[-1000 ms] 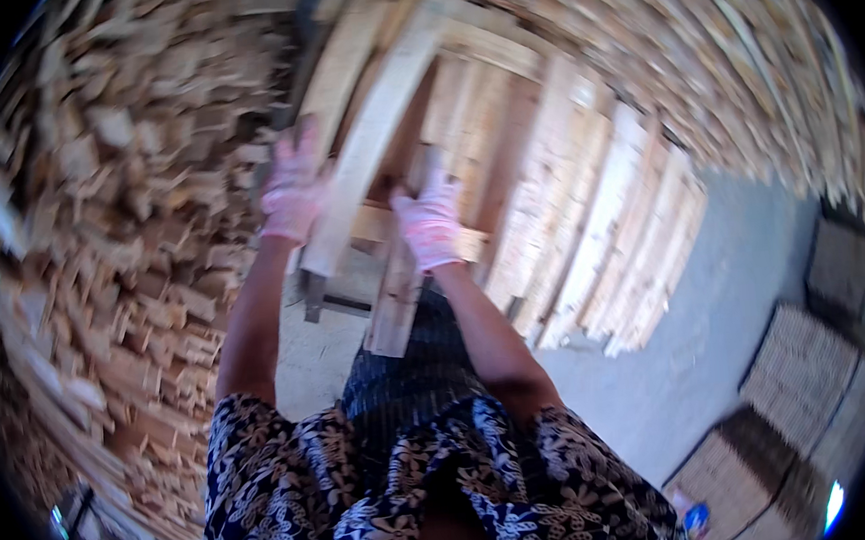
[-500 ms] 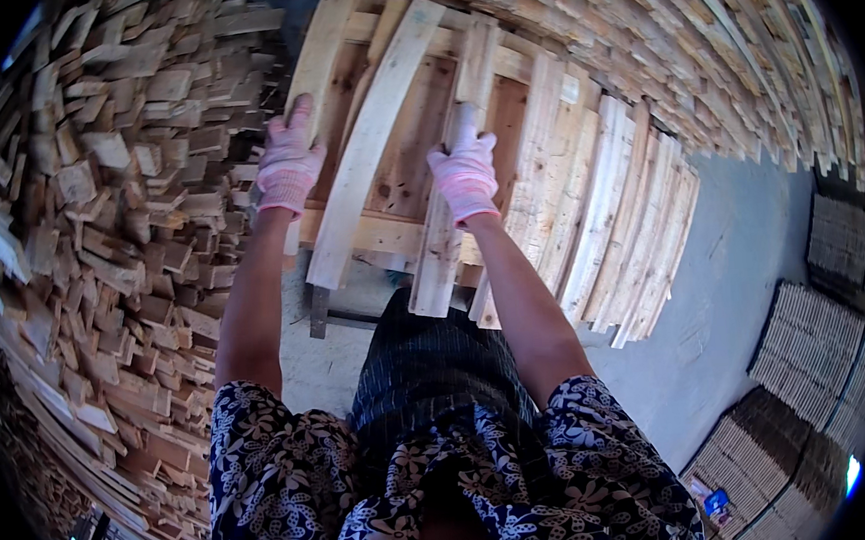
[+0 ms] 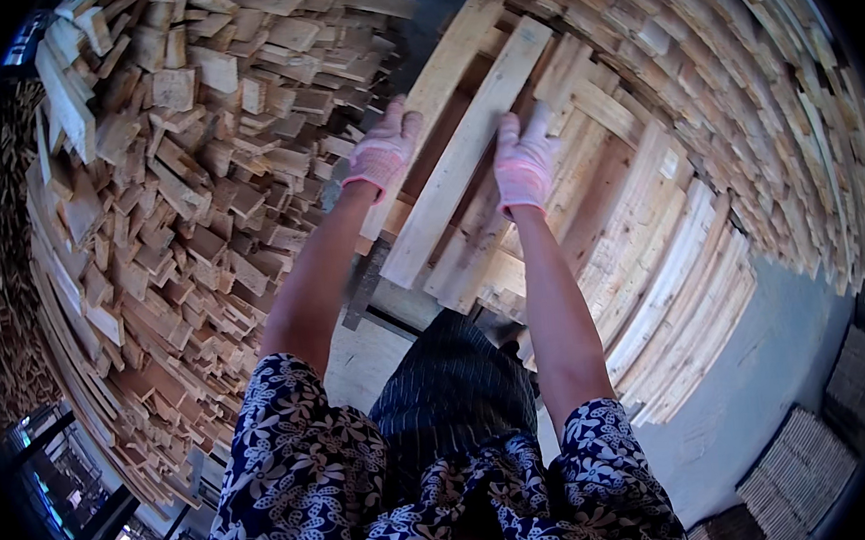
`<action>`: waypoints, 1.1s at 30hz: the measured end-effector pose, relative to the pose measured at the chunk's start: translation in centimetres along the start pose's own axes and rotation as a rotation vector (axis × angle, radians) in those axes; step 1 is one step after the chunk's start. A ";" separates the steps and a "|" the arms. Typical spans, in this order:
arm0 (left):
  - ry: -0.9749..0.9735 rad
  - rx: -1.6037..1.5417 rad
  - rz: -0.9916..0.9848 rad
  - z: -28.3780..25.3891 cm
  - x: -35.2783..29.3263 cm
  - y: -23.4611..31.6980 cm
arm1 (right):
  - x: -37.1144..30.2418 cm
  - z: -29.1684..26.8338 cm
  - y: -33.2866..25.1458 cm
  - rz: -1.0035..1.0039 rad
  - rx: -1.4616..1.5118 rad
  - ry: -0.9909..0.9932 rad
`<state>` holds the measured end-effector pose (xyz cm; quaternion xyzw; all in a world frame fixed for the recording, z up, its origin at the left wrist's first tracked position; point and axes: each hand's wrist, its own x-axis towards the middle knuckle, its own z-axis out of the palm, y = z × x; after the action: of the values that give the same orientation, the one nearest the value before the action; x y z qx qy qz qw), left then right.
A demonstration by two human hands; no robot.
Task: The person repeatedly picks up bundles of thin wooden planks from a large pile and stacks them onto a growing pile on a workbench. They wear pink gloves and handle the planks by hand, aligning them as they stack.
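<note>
My left hand (image 3: 384, 153), in a pink and white glove, is closed on the outer edge of the leftmost pale wooden board (image 3: 457, 52). Beside that board lies a second plank (image 3: 478, 131), roughly parallel, with a dark gap between them. My right hand (image 3: 525, 163), gloved alike, rests at the second plank's right edge, its fingers stretched out and apart. Beneath its wrist runs a third plank (image 3: 460, 266). The boards lie across wooden crosspieces (image 3: 607, 112), which show in the gaps. Fingertip contact on the right is partly blurred.
More boards lie side by side in a row (image 3: 664, 284) to the right. A tall heap of loose wood offcuts (image 3: 206, 185) stands at left, and stacked lumber (image 3: 677, 42) rises behind. Bundled slats (image 3: 797, 465) stand on the grey floor (image 3: 720, 370). A dark metal leg (image 3: 363, 285) shows below the boards.
The view has turned, so everything sits differently in the picture. The second plank, slanted before, now lies nearly parallel to the leftmost one. My right hand has left the third plank's middle for the second plank's edge.
</note>
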<state>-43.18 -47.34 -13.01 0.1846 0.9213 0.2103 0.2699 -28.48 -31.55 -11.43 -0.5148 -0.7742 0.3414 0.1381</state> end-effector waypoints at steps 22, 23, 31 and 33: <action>0.083 0.027 0.072 0.0 -1.0 0.3 | -2.1 -11.4 14.6 0.119 -0.249 -0.058; 0.078 0.031 0.044 0.0 -0.8 0.0 | -2.2 -10.9 13.1 0.092 -0.220 -0.092; -0.060 0.156 0.173 -2.0 -1.7 1.5 | -0.4 0.6 -0.5 0.038 -0.133 -0.156; 0.068 0.250 0.436 -0.1 -1.3 -1.6 | -1.1 1.5 0.0 -0.091 -0.091 -0.063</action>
<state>-42.57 -49.35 -13.14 0.4037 0.8872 0.1541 0.1619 -28.92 -33.10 -12.38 -0.4739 -0.8154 0.3153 0.1056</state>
